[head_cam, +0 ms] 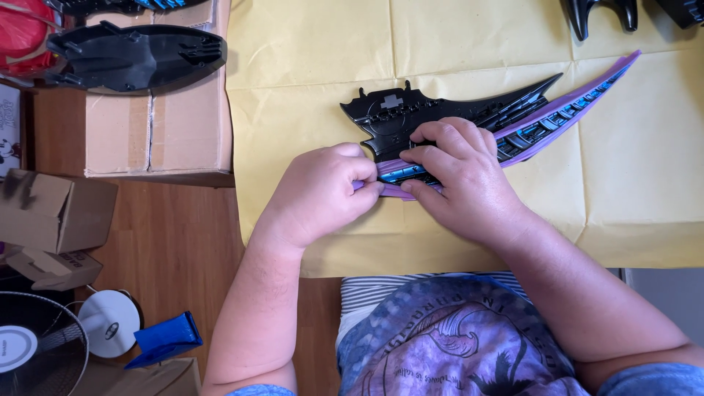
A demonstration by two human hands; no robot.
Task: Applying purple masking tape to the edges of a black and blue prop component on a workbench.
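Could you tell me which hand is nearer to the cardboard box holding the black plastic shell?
Left. The left hand pinches the purple blade's near end, closer to the cardboard box; the right hand lies farther away, over the blade's middle.

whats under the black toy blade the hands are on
Yellow paper lies under the black toy blade. Its purple edge strip shows alongside; the left hand and right hand cover the near end.
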